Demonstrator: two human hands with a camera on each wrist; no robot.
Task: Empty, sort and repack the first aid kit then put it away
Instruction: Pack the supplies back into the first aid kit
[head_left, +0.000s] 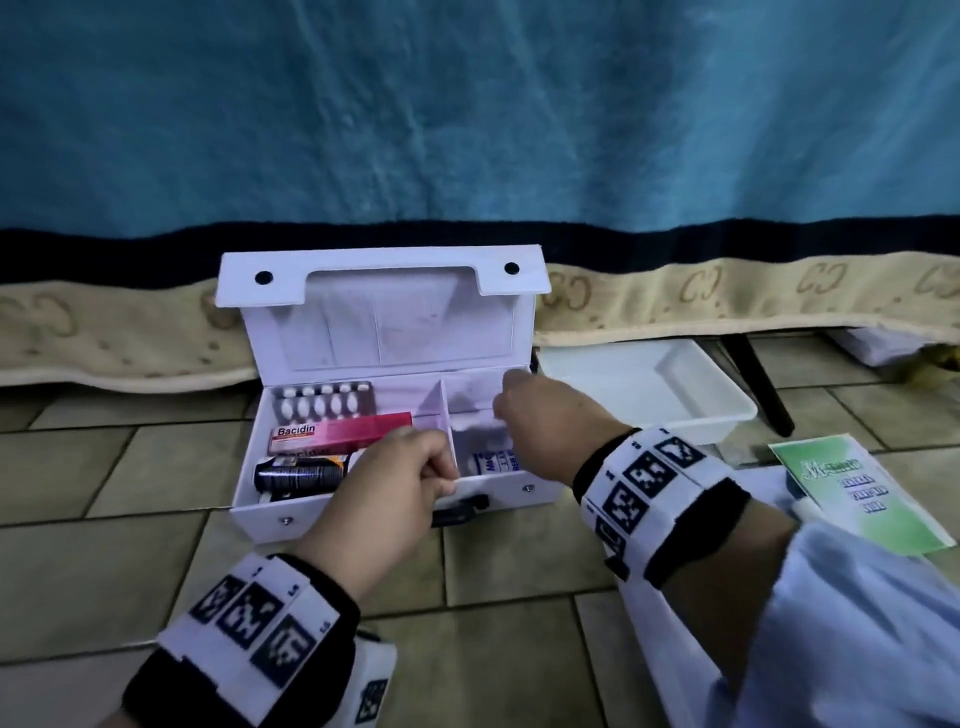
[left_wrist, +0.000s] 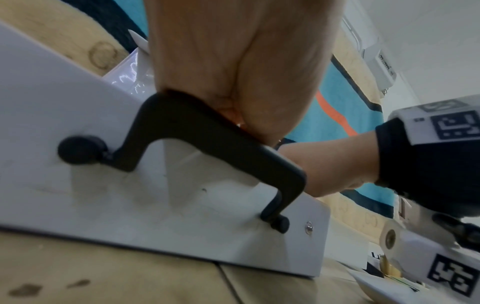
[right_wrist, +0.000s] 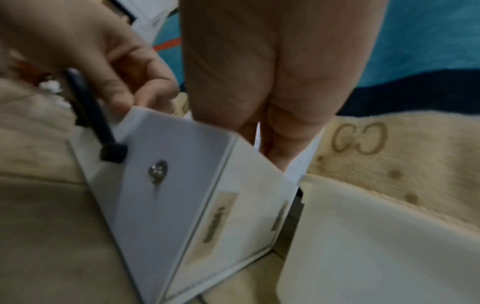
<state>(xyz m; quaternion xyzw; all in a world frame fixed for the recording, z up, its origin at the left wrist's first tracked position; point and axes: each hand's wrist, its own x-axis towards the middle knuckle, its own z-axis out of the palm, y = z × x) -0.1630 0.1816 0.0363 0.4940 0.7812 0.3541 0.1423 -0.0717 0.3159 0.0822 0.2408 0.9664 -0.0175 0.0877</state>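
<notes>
The white first aid kit (head_left: 291, 499) sits open on the tiled floor (head_left: 130, 545), its lid (head_left: 384, 306) standing upright against the edge of a bed draped in a teal blanket (head_left: 467, 104). In the kit's left compartment a blister pack of white tablets (head_left: 324, 402) lies at the far side, a pink Bacidin box (head_left: 332, 434) sits nearer, and a dark bottle (head_left: 298, 475) lies on its side at the near wall.

The left hand (head_left: 395, 478) rests at the middle of the kit's near wall, fingers curled over the rim beside the divider (head_left: 447, 431). The left wrist view shows the heel of that hand pressing on the black carry handle (left_wrist: 197, 131) on the front face. It grips the wall; whether it holds anything else cannot be told.

The right hand (head_left: 545, 415) reaches into the right compartment, fingers bent downward toward a white item with blue print (head_left: 491, 460). Its fingertips are hidden, so whether it has hold of anything cannot be told.

Right of the kit a white plastic tray (head_left: 727, 410) lies on the floor, touching or just beside the kit's right side. Farther right and nearer, a green-and-white leaflet (head_left: 857, 493) lies flat by the light blue sleeve (head_left: 857, 623).
</notes>
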